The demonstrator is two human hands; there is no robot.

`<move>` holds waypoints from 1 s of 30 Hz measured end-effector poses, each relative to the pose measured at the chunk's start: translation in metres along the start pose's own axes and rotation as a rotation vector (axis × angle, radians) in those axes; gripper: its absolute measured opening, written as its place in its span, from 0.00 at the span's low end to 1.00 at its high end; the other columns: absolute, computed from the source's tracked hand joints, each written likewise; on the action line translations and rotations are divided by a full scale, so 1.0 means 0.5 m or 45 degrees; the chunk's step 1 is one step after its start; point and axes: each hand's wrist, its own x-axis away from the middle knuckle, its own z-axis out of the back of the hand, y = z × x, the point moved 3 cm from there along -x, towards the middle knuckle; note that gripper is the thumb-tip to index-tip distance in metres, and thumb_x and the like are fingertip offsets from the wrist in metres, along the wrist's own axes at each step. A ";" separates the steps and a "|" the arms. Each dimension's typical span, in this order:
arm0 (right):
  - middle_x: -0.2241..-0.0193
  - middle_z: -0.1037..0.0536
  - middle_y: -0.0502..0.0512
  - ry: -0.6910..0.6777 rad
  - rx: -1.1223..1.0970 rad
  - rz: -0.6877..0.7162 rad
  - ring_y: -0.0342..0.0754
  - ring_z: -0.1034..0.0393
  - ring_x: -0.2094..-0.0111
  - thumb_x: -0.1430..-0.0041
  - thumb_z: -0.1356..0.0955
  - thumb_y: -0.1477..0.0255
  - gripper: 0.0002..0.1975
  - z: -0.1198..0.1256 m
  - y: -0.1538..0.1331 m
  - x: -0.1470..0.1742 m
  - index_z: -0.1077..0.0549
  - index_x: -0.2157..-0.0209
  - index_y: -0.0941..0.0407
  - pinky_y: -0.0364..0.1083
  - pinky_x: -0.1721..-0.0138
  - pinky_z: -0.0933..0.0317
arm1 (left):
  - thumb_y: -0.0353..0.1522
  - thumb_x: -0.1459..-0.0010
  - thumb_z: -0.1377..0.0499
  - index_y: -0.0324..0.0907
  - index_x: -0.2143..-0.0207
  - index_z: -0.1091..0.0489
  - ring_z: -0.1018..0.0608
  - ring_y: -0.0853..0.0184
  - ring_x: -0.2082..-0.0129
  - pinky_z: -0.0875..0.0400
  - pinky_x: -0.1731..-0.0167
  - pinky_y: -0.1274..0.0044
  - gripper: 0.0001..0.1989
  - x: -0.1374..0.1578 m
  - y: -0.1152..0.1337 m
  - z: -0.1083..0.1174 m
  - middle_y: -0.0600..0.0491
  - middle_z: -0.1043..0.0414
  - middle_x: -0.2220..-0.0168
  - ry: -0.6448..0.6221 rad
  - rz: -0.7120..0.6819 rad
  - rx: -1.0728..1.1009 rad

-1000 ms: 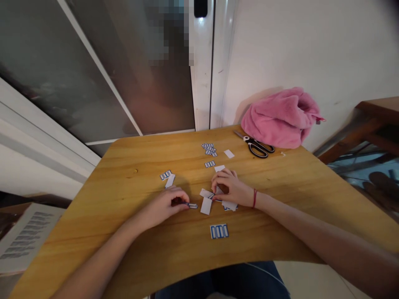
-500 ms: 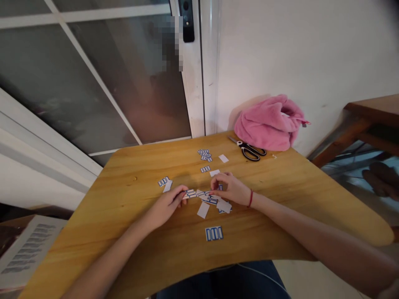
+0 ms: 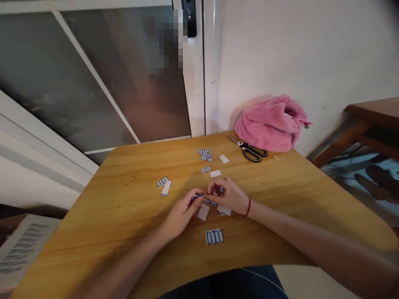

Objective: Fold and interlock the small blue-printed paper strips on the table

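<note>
My left hand is closed on a small blue-bordered label sheet, gripped between thumb and fingers just over the table. My right hand, with a red cord at the wrist, pinches at the right end of the same sheet, and the fingertips of both hands nearly meet. Under and beside the hands lies a loose heap of label sheets, some white side up and partly covered by my right hand. One white piece rests just below my left fingertips. Closer to me, a single blue-bordered sheet lies flat.
On the wooden table, more labels lie to the left, and a small pile lies farther back. Black-handled scissors sit by a pink plush bag against the wall. A glass door stands behind.
My left hand has moved right with its label sheet and come up against my right hand's fingers. My right hand stays over the heap, still pinching.
</note>
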 end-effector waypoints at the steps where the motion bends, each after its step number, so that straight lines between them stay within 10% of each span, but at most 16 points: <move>1: 0.76 0.28 0.48 -0.014 0.025 0.035 0.40 0.38 0.74 0.47 0.33 0.65 0.09 0.000 -0.002 -0.002 0.31 0.73 0.57 0.44 0.65 0.47 | 0.41 0.40 0.54 0.41 0.58 0.38 0.37 0.74 0.78 0.41 0.76 0.81 0.15 -0.002 -0.005 0.001 0.57 0.39 0.75 -0.011 0.001 0.003; 11: 0.64 0.27 0.54 0.336 0.470 -0.208 0.52 0.38 0.59 0.46 0.35 0.60 0.13 0.075 0.147 -0.174 0.27 0.63 0.51 0.51 0.57 0.52 | 0.43 0.44 0.49 0.42 0.59 0.37 0.39 0.78 0.82 0.48 0.82 0.83 0.16 -0.017 -0.024 0.032 0.59 0.39 0.76 0.125 0.103 0.377; 18: 0.60 0.30 0.56 0.223 0.647 -0.324 0.57 0.43 0.55 0.58 0.31 0.52 0.20 0.054 0.178 -0.243 0.26 0.67 0.51 0.52 0.58 0.52 | 0.43 0.47 0.44 0.41 0.62 0.37 0.35 0.77 0.81 0.40 0.81 0.82 0.16 -0.025 -0.029 0.045 0.58 0.37 0.75 0.191 0.066 0.451; 30: 0.72 0.28 0.50 0.276 0.150 -0.223 0.44 0.36 0.70 0.60 0.27 0.64 0.18 0.062 0.184 -0.231 0.35 0.69 0.58 0.45 0.65 0.48 | 0.42 0.48 0.43 0.40 0.62 0.37 0.33 0.76 0.80 0.36 0.80 0.82 0.17 -0.029 -0.026 0.042 0.57 0.36 0.75 0.194 0.062 0.465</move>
